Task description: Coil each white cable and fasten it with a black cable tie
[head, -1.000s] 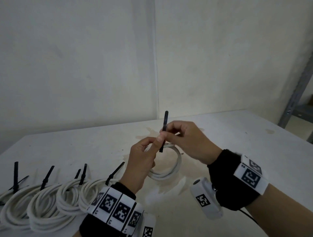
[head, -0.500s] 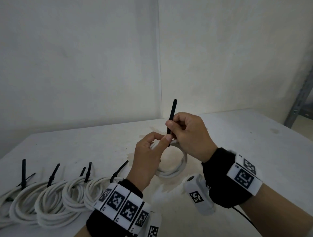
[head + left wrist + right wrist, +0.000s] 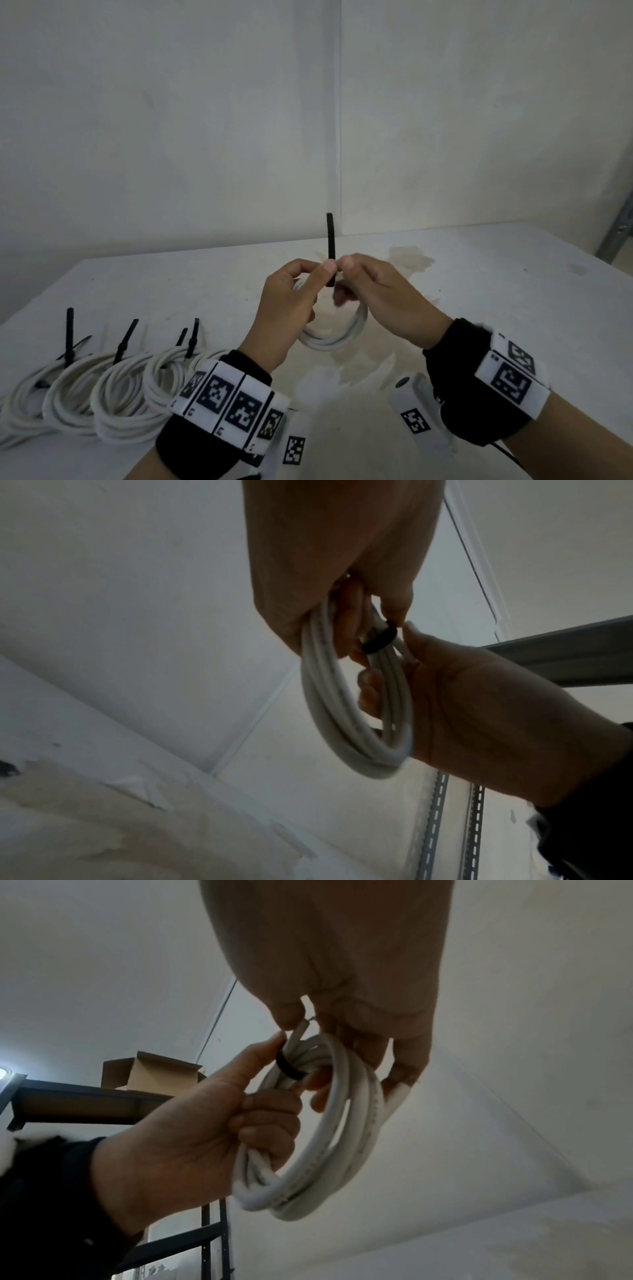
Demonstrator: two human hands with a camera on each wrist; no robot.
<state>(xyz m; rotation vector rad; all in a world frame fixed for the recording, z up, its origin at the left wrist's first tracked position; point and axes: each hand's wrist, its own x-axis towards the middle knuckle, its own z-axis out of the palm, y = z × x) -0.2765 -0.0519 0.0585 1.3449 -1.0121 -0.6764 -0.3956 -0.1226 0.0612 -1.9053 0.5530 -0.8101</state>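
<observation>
Both hands (image 3: pixel 337 294) raised, pinching black tie (image 3: pixel 330 240).

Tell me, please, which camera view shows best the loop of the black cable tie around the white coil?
The right wrist view: there the black cable tie wraps visibly around the strands of the white cable coil. The left wrist view shows the same band, darker and partly hidden by fingers. The head view shows only the upright tail.

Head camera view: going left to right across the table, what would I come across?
Row of tied white cable coils → left hand → upright black cable tie → right hand → grey metal rack post.
</observation>
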